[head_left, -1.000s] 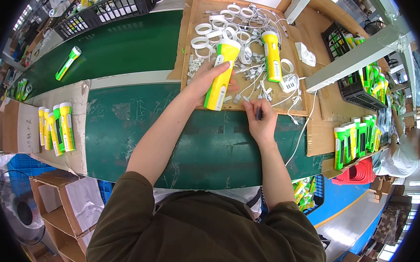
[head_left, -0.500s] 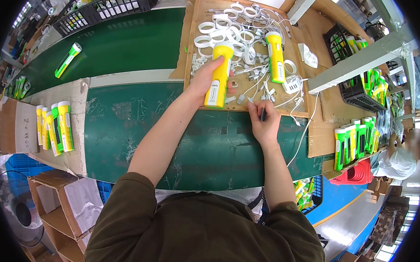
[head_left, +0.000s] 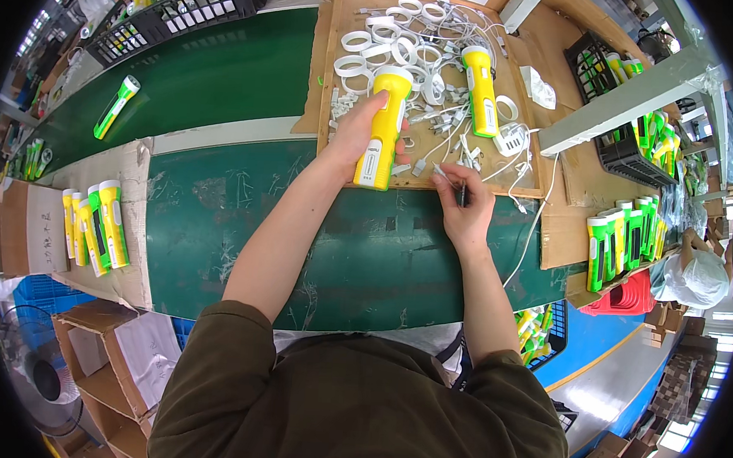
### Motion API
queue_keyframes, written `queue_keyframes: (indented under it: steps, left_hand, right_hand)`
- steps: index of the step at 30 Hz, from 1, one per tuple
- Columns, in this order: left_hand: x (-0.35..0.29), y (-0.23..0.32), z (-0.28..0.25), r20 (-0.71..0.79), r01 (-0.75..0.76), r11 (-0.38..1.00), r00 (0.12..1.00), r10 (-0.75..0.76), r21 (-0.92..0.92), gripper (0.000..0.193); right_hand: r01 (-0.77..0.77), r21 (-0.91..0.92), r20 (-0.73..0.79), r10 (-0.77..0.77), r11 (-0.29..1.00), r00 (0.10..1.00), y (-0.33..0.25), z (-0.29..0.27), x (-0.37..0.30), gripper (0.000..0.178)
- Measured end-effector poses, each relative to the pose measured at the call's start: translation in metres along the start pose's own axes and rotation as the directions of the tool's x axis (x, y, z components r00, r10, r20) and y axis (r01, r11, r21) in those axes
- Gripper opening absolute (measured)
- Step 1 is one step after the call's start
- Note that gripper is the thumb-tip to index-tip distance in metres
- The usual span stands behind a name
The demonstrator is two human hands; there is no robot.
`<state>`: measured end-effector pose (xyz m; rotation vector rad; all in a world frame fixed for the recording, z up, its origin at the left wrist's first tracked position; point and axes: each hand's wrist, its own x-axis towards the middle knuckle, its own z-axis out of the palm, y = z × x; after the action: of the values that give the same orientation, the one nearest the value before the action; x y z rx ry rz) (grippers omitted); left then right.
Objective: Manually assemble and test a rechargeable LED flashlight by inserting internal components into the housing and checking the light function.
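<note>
Over the green worktop at centre frame, a hand could be passed; upper centre is obstructed by the held flashlight and white cables, upper right by a slanted grey beam.

Cables, rings and a loose flashlight lie in a tray at the far side of the bench, a held flashlight left of the loose one, with a flashlight cluster leftward and a flashlight row rightward.

Green worktable, wooden tray, cardboard sheet
</note>
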<state>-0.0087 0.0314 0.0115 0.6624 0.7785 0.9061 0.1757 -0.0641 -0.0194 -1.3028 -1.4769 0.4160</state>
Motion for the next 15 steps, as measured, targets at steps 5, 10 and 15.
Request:
queue_keyframes:
  steps: [5,10,15]
  left_hand:
    - [0.009,-0.004,-0.007,0.028,-0.019,0.999,0.999,0.02,-0.05,0.04]
    - [0.018,-0.004,-0.009,0.209,-0.123,0.989,0.968,0.138,-0.084,0.04]
    - [0.004,-0.003,0.005,0.169,-0.368,0.92,0.924,0.344,0.137,0.04]
  right_hand:
    - [0.006,-0.097,0.053,0.0,0.995,0.999,-0.004,-0.003,-0.004,0.015]
    - [-0.06,-0.024,0.029,0.061,0.998,0.998,-0.018,-0.011,0.013,0.018]
    - [-0.046,-0.155,0.172,0.073,0.987,0.982,-0.043,-0.012,0.042,0.02]
